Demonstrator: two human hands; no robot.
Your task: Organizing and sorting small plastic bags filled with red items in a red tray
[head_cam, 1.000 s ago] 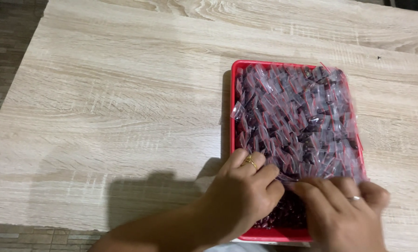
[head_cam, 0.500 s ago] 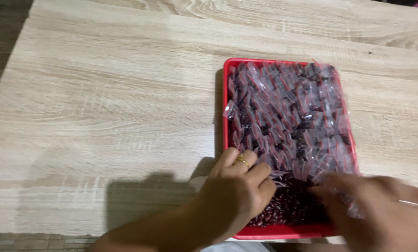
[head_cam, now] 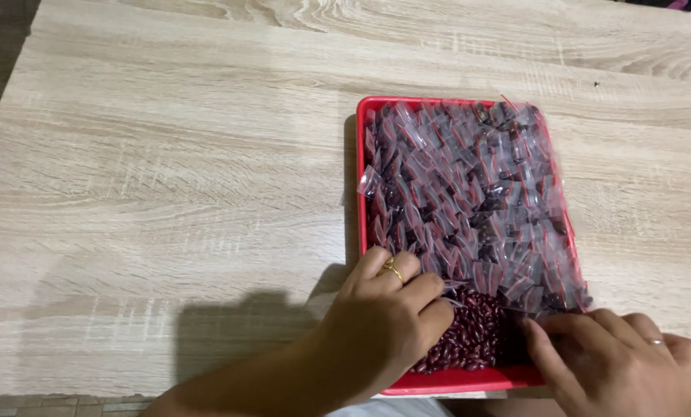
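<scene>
Rectangular red plastic tray (head_cam: 359, 177) on the pale woodgrain counter (head_cam: 168, 170) holds crinkly clear sachets (head_cam: 469, 185) over glossy kidney beans (head_cam: 477, 332); left hand (head_cam: 388, 316) curled onto beans, right hand (head_cam: 616, 363) pinching sachets at the tray's near edge

A bright red tray (head_cam: 361, 147) is seen on a table (head_cam: 168, 154) of pale, greyish-beige wood, streaked with darker brown grain lines and lighter washed patches. The tray is covered by a heap of small clear bags (head_cam: 469, 193), each marked with a thin red strip and showing dark maroon through the plastic. Loose beans (head_cam: 473, 336) of deep reddish-brown, glossy in places, are shown at the near end. A gold ring is worn on the left hand (head_cam: 384, 324), a silver-coloured band on the right hand (head_cam: 616, 359).
</scene>
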